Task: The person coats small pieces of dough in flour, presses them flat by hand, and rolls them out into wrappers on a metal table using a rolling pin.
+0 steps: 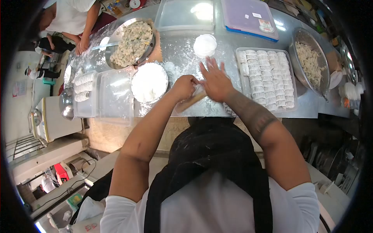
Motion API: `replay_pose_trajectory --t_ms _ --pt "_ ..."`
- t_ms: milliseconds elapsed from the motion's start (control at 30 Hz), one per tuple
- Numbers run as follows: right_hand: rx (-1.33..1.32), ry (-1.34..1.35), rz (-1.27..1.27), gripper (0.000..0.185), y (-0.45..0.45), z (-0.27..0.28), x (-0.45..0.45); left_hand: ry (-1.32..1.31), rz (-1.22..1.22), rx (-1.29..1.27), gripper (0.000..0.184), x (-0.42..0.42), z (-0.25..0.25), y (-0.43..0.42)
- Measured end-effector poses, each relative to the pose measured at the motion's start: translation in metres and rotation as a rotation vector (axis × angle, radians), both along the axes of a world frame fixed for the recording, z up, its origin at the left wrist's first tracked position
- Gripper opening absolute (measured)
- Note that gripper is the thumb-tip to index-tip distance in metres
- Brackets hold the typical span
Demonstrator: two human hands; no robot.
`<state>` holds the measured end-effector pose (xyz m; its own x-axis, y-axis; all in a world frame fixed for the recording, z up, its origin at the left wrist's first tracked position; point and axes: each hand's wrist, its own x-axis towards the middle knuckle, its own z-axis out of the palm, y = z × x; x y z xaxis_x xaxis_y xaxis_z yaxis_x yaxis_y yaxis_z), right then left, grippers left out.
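My left hand (pixel 184 87) is closed, its fingers pinching the edge of a small white dough wrapper (pixel 199 88) that is mostly hidden between the hands. My right hand (pixel 215 79) has its fingers stretched out and apart, somewhat blurred. Its palm rests at the upper end of a wooden rolling pin (pixel 192 101), which lies slanted near the table's front edge and is smeared by motion. A round stack of white wrappers (pixel 204 46) sits just beyond my hands. Left of them stands a bowl of white flour (pixel 149 82).
A tray of pleated dumplings (pixel 268 79) and a metal bowl of pale filling (pixel 311 58) are on the right. At left are a pan of chopped filling (pixel 132 42) and plastic boxes (pixel 114 95). Lidded containers (pixel 248 17) line the back. A co-worker's hands (pixel 82 44) rest at far left.
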<state>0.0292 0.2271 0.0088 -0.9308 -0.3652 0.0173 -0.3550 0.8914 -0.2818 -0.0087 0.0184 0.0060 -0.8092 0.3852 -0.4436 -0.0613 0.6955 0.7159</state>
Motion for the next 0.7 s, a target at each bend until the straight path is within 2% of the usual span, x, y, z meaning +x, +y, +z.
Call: replay_pose_trajectory --t_ms 67,167,233,300,400,500,600,700 --pt "0.018 -0.091 0.029 0.07 0.02 0.008 0.051 -0.275 0.217 0.193 0.036 0.009 0.015 0.002" --pt "0.059 -0.156 0.082 0.069 0.036 0.015 0.075 -0.253 0.108 0.056 0.035 0.013 -0.009 -0.005" --pt "0.07 -0.156 0.077 0.068 0.018 0.022 0.045 -0.116 -0.034 -0.095 0.034 0.009 0.009 0.0" --pt "0.115 -0.01 0.068 0.068 -0.004 -0.005 0.001 0.091 -0.182 -0.253 0.034 0.006 0.019 0.006" --pt "-0.005 0.062 0.047 0.069 -0.02 -0.011 -0.033 0.208 -0.099 -0.122 0.033 0.017 0.05 0.014" --pt "-0.042 0.054 0.048 0.07 -0.007 0.0 -0.017 -0.046 0.043 -0.081 0.033 0.0 0.016 0.004" --pt "-0.009 -0.08 0.065 0.07 0.029 0.011 0.056 -0.392 0.357 0.291 0.035 0.008 0.002 0.001" --pt "0.055 -0.131 0.127 0.07 0.041 0.011 0.071 -0.146 -0.143 -0.136 0.037 0.007 0.01 -0.006"
